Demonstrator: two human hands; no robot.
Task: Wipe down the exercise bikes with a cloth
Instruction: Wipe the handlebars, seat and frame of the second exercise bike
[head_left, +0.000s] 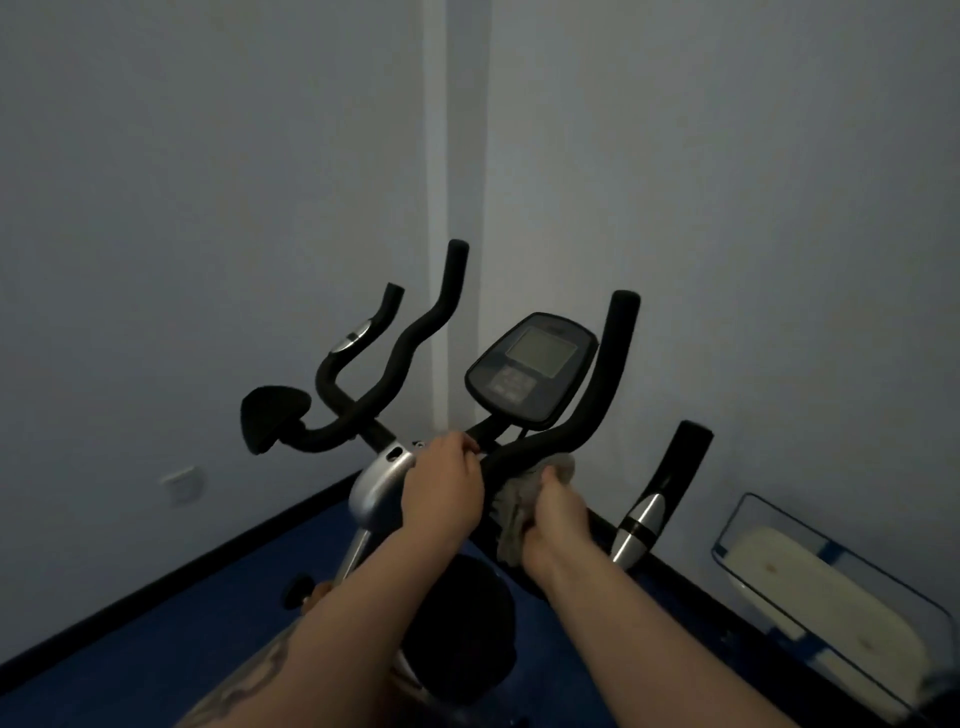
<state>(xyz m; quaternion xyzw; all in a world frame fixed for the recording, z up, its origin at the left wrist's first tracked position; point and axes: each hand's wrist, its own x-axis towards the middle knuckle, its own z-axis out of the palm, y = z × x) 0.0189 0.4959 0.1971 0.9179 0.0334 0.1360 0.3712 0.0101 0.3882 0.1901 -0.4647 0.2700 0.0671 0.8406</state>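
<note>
Head camera looks down along my two forearms to the handlebar of the exercise bike (379, 488), which stands in the corner of the room. My right hand (558, 512) is curled around the grey cloth (519, 499) and presses it against the right handlebar arm (582, 415), low down, where this arm starts from the middle of the bar. The cloth is bunched under my palm and a part of it hangs down below the bar. My left hand (447, 493) is just beside the right one, on the middle of the bar next to the silver stem; its fingers bend over the bar and grip it, I think to hold the bike steady.

From the cloth, the padded black arm goes away from me and up, a little to the right, with a bend, and it ends in a rounded tip above the console (530, 364). So its long axis runs from my right hand forward and upward, and the right hand, which has the cloth already, is the nearer one to it. I judge that the next wipe should slide along this line toward the tip, with the left hand staying as support.

Further out, on the left side, are the other curved grips (415, 332), which are well apart from the cloth. A separate black and silver handle (660, 493) stands to the right, and a clear container (831, 571) leans near the wall.
</note>
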